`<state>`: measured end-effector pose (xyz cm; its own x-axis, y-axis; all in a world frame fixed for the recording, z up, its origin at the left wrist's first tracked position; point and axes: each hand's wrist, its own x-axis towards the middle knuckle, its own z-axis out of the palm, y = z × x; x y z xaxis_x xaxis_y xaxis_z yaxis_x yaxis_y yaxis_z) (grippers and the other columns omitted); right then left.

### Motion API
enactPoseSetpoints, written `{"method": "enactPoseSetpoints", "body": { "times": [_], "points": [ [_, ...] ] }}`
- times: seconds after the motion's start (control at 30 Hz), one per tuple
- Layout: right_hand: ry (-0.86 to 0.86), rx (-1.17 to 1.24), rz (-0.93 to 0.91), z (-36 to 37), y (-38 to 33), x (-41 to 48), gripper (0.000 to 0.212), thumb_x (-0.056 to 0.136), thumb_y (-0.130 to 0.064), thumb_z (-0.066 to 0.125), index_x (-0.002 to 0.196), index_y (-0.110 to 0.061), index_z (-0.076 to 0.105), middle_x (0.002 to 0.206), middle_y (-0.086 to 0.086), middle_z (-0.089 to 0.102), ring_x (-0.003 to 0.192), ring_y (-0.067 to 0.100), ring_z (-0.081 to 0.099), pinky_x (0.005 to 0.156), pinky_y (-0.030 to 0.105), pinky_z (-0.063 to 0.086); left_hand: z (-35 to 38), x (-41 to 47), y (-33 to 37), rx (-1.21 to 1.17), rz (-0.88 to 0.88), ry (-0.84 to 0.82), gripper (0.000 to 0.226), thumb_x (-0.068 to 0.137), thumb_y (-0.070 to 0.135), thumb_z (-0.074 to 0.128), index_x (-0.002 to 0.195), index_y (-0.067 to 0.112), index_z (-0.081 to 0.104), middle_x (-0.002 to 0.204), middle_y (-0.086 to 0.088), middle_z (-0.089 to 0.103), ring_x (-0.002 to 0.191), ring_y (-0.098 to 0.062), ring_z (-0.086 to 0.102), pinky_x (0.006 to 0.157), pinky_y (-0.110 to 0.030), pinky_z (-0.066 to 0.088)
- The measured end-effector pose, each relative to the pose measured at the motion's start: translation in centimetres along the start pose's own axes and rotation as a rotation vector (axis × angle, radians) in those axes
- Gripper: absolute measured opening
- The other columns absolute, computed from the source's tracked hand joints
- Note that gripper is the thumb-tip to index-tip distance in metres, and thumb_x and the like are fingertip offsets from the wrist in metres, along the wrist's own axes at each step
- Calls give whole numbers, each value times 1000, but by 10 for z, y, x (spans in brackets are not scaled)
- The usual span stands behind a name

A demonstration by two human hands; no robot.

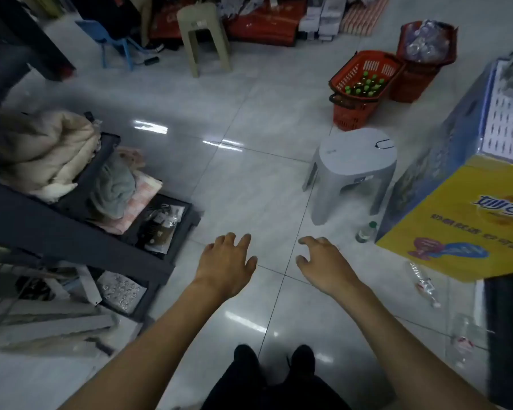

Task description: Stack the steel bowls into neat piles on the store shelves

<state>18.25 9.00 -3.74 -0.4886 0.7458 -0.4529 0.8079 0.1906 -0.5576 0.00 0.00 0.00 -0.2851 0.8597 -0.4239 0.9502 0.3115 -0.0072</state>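
Both hands out over the floor (249, 187), no bowls in view
The left hand (224, 261) and right hand (323, 263) hang side by side, fingers loosely spread, holding nothing; neither is nearer a bowl, and which way the bowls lie cannot be told

Pale tiled floor (249, 184) shines glossy and smooth; the round grey plastic stool (354, 170) looks matt, the red mesh plastic basket (365, 69) slightly sheened, the cream quilted cloth bundle (39, 149) soft

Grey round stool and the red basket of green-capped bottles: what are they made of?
Grey round stool: likely matte moulded plastic, one smooth seamless piece. Red basket: probably plastic too, judging by its moulded lattice walls.
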Motion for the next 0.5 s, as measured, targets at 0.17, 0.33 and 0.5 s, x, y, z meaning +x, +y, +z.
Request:
{"method": "enactPoseSetpoints", "body": {
  "times": [0.17,0.33,0.5],
  "points": [
    [-52,-76,-10,11,-22,33,47,99,-26,46,145,-19,43,141,11,47,125,28,50,100,39,47,6,15,-28,-28,-64,-31,57,102,46,32,152,20,25,148,-11,41,136,-29,39,107,-42,36],
    [-68,-165,-37,15,-51,87,47,99,-26,46,146,-20,42,140,11,47,127,27,48,100,38,46,4,59,-62,-88,-99,-68,57,102,45,31,152,19,24,148,-12,41,135,-29,39,106,-41,36],
    [-83,-243,-24,9,-92,158,48,99,-26,45,146,-21,40,140,11,46,128,28,46,103,38,44,-10,127,-104,-146,-97,-66,57,102,45,31,153,19,23,148,-13,40,135,-31,39,107,-43,35]
  ]
}}
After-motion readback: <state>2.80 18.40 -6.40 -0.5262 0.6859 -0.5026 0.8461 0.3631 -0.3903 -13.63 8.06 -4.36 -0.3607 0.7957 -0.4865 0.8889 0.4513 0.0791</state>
